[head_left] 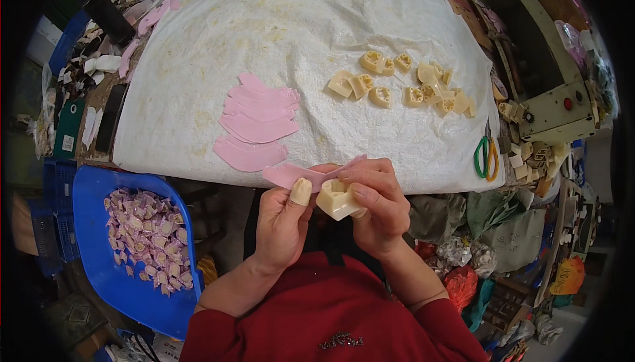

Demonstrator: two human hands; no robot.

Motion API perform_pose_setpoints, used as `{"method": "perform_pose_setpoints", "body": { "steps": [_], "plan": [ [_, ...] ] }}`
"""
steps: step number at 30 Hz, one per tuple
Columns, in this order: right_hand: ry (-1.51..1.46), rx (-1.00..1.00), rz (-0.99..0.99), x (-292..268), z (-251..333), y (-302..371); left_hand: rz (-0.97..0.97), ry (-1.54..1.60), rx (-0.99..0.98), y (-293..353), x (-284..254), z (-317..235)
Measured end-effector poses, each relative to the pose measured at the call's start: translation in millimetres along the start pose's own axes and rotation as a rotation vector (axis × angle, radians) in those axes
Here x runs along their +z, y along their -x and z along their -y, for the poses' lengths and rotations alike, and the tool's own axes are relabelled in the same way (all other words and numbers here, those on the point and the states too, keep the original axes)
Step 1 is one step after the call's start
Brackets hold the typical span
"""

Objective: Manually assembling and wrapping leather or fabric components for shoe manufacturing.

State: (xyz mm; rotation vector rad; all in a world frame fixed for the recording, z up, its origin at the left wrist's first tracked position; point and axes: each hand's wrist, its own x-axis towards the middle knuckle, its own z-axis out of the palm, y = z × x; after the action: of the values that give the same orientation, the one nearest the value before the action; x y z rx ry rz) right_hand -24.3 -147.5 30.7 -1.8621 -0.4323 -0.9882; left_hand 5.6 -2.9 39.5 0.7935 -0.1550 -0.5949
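Observation:
Just off the near edge of the table, my left hand point(283, 224) pinches a curved pink leather piece point(286, 175) between thumb and fingers. A pale finger cot covers its thumb tip. My right hand point(380, 211) grips a cream plastic shoe heel point(335, 199), its hollow side up. The pink strip runs behind the heel, and its far end rises by my right fingers. Ahead of my left hand, several matching pink pieces point(258, 124) lie overlapped in a column. Loose cream heels point(380, 96) are scattered on the right of the table.
A white woven sheet point(198, 31) covers the table. Green-and-orange-handled scissors point(487, 157) lie at its right edge. A blue tub point(92, 243) at lower left holds many pink-and-cream pieces. A greenish metal machine point(559, 114) stands at right, with more heels beside it.

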Motion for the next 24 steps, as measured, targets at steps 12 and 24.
{"method": "perform_pose_setpoints", "body": {
  "steps": [12, 24],
  "plan": [
    [0.2, -0.056, 0.037, -0.9, -4.1, -0.9, -0.077, -0.29, 0.055, 6.4, -1.5, 8.3],
    [0.429, -0.082, 0.167, -10.9, 1.4, -7.8, -0.154, -0.775, 0.315, 3.1, -4.4, -17.6]
  ]
}}
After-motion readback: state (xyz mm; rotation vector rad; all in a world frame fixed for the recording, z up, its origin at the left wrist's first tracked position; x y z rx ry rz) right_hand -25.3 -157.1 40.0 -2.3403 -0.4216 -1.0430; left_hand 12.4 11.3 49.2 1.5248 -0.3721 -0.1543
